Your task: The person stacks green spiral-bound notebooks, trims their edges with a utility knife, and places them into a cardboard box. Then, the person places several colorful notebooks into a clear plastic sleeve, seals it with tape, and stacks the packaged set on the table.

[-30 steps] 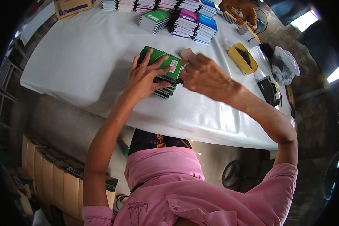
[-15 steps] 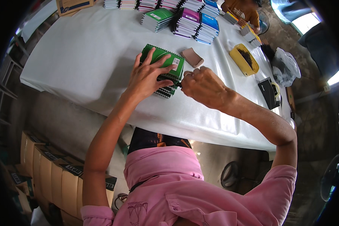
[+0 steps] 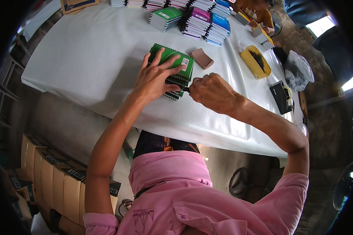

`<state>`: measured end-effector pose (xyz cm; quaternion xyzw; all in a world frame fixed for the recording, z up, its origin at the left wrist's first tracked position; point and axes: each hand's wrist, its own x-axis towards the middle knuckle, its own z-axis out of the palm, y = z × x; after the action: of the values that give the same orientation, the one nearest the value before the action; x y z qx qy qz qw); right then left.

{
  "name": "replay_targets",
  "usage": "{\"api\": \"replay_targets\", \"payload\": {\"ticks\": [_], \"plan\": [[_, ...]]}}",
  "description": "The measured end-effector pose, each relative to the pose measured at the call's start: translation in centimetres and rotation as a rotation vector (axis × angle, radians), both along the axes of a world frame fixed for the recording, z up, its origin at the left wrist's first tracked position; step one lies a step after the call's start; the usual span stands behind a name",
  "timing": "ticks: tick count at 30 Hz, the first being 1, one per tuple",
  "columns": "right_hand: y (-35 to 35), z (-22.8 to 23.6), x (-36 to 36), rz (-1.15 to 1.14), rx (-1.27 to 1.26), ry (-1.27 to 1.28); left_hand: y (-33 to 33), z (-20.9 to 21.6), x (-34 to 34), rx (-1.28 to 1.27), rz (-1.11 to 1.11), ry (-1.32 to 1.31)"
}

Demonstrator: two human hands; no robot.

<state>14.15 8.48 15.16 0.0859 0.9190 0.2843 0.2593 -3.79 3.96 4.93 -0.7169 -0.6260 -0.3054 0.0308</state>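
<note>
A stack of green spiral notebooks [image 3: 186, 62] lies near the middle of the table, black wire coils showing along its edges. Spread across the top cover are the fingers of my left hand [image 3: 157, 76], while its thumb presses at the near side, gripping the stack. My right hand [image 3: 211, 93] is a closed fist at the stack's near right corner. From that fist a small dark tool [image 3: 186, 89] points at the coil; most of it is hidden by my fingers. Just beyond the fist lies a brown curved piece of cardboard [image 3: 202, 58].
Stacks of green notebooks [image 3: 166, 18], purple notebooks [image 3: 197, 22] and blue notebooks [image 3: 219, 28] stand at the back. To the right are a yellow tub [image 3: 255, 71] of dark bits, a black tape dispenser [image 3: 280, 98] and a plastic bag [image 3: 298, 70]. Another person [image 3: 259, 15] sits far right.
Both hands stay at the notebook stack. My right fist has turned or shifted very slightly; the whole view has moved a little.
</note>
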Motion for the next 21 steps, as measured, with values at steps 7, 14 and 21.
{"api": "replay_targets", "payload": {"ticks": [7,14,21], "plan": [[1.6,0.3,0.3,0.536,-0.026,0.454,-0.7,0.1,-0.3,-0.011,-0.019,0.057],[2.0,-1.3,0.1,0.564,-0.053,0.428,-0.5,-0.1,-0.3,0.002,-0.016,0.088],[0.6,0.0,-0.2,0.386,0.025,0.360,-0.7,-0.3,-0.2,0.026,0.001,0.101]]}}
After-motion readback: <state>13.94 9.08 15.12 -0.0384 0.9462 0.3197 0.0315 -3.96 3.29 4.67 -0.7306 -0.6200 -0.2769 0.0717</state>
